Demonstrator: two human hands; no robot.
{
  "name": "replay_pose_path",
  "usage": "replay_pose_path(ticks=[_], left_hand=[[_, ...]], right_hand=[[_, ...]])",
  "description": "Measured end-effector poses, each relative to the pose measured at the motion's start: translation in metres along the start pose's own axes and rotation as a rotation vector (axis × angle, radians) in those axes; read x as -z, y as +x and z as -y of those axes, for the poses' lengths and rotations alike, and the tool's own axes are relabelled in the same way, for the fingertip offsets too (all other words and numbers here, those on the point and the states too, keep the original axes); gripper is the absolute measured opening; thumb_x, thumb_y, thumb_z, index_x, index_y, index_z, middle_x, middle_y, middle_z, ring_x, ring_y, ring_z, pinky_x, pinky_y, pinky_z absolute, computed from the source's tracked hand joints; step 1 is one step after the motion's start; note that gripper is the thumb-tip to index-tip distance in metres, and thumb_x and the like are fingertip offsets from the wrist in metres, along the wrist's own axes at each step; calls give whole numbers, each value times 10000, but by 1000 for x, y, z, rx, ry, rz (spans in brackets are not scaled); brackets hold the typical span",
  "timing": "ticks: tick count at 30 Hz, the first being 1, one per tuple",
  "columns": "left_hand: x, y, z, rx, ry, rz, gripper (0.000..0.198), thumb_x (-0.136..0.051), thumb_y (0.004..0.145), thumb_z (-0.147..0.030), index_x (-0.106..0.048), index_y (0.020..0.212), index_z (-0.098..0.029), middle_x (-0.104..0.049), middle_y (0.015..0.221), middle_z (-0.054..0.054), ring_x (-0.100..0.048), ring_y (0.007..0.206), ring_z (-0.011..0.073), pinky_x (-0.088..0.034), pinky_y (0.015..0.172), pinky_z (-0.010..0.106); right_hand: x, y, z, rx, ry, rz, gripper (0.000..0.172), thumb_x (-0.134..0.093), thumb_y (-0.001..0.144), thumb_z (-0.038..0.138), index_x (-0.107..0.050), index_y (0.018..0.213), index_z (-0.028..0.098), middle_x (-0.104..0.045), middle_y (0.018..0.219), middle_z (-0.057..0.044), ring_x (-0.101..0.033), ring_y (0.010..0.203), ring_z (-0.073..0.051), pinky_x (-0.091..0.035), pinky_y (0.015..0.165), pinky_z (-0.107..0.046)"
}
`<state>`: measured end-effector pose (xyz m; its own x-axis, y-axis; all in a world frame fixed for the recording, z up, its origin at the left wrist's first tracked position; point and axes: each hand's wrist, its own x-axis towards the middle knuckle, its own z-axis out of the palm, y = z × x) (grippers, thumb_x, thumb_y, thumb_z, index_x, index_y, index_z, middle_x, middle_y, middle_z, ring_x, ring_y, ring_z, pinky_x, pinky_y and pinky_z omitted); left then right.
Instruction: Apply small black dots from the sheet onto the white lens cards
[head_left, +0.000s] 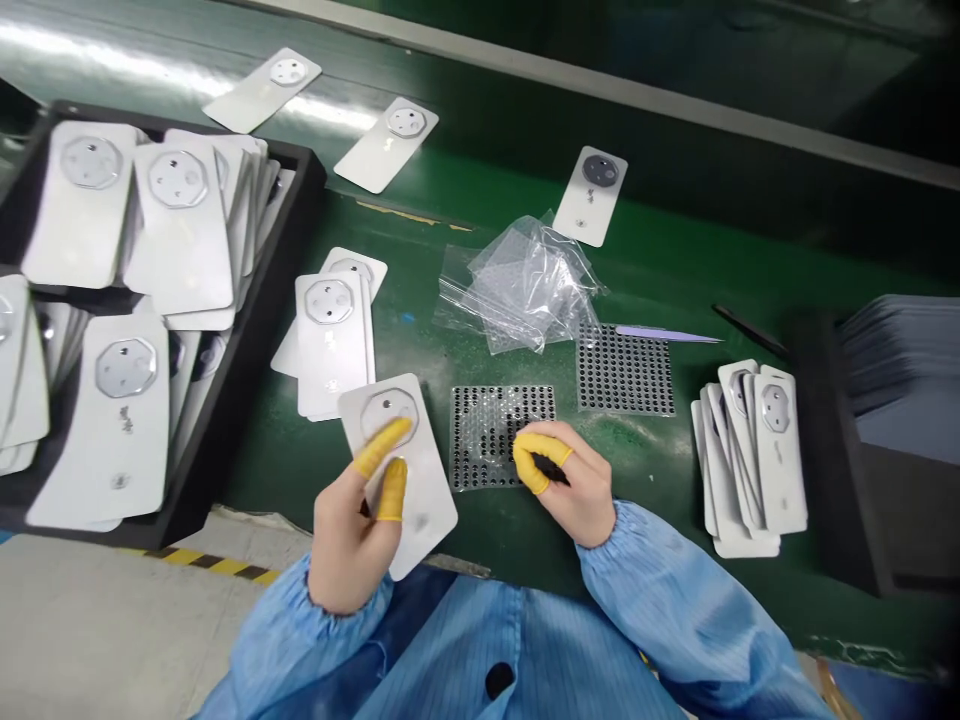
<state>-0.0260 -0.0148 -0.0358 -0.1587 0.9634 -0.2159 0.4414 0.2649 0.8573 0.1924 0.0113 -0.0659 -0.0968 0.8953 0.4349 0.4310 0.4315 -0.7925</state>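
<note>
In the head view, I see the left hand point(356, 540) clamped on a white card point(424, 470), its yellow-covered fingertips lying on the card's face. This card is near the table's front edge, just left of a dotted sheet point(466, 470). The right hand point(577, 480) is at the sheet's right side, thumb and finger brought together; I cannot tell whether something is between them. The two hands are apart. Behind the sheet lie clear plastic bags point(525, 285).
</note>
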Motion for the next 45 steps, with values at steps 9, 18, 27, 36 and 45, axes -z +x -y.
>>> replay_pose_path(ticks=[9,18,27,36,45], left_hand=[[-38,-21,-36,-87,-309,245,810,-643,848,-209,-192,1520,-227,-688,1174,134,-691,1021,284,-591,818,327],[-42,-24,-44,-162,-397,329,815,-587,846,-93,-188,1518,-323,-629,1308,72,-680,1040,227,-570,834,277],[-43,-22,-48,-137,-372,327,802,-636,795,-124,-272,1493,-273,-657,1252,97,-696,937,253,-568,740,299],[-47,-24,-37,-219,-62,245,141,-652,727,-150,-661,855,-209,-687,689,52,-615,544,187,-478,495,269],[-53,-22,-50,-32,-489,363,732,-632,837,-168,-298,1480,-273,-704,1183,73,-717,877,224,-576,676,256]], right_hand=[[12,25,51,177,-148,24,259,-541,889,105,-609,1132,164,-728,977,-62,-692,895,-161,-567,953,-368],[25,14,39,379,-302,198,294,-465,899,99,-594,1157,41,-627,1236,-225,-526,1267,-295,-557,961,-479],[28,11,36,386,-275,214,378,-407,962,247,-552,1223,17,-552,1314,-280,-480,1310,-348,-568,934,-537],[19,2,42,315,-360,197,407,-448,919,142,-487,1293,-16,-522,1340,-292,-425,1347,-358,-538,975,-544],[29,2,43,198,-205,267,481,-309,976,235,-381,1412,46,-439,1431,-245,-386,1373,-338,-473,1022,-599]])
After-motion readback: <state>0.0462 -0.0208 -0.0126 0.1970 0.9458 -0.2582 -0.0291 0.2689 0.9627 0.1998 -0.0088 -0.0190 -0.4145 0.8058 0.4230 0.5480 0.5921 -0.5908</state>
